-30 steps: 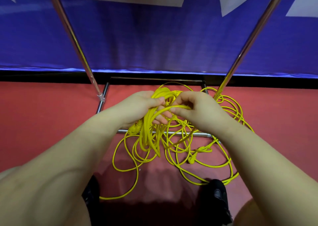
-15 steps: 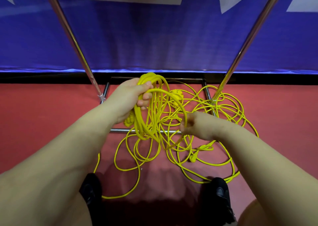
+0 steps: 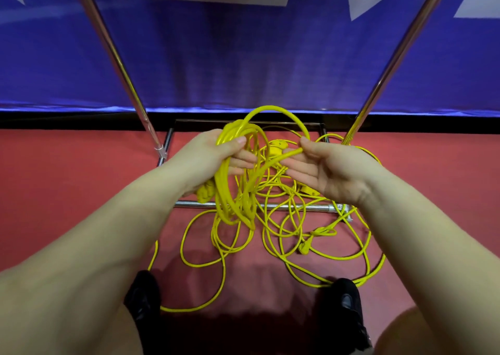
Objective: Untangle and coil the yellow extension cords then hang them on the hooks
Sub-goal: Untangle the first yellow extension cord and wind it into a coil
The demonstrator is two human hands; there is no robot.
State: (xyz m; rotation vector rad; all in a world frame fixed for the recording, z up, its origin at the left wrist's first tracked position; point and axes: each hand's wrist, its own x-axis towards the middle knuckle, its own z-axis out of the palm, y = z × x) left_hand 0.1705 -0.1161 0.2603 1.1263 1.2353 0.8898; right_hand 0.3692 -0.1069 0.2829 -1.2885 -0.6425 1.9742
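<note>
Above red floor, coiled loops of yellow cord (image 3: 230, 189) are gripped by left hand (image 3: 213, 159); one strand is pinched by right hand (image 3: 330, 168)

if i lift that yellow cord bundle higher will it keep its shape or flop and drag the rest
Probably floppy: the coil gripped by the left hand sags into long hanging loops. It would likely drag more cord, since strands run from it into the tangle on the floor. The arch leading to the right hand holds a curve, so the cord seems somewhat springy.
</note>
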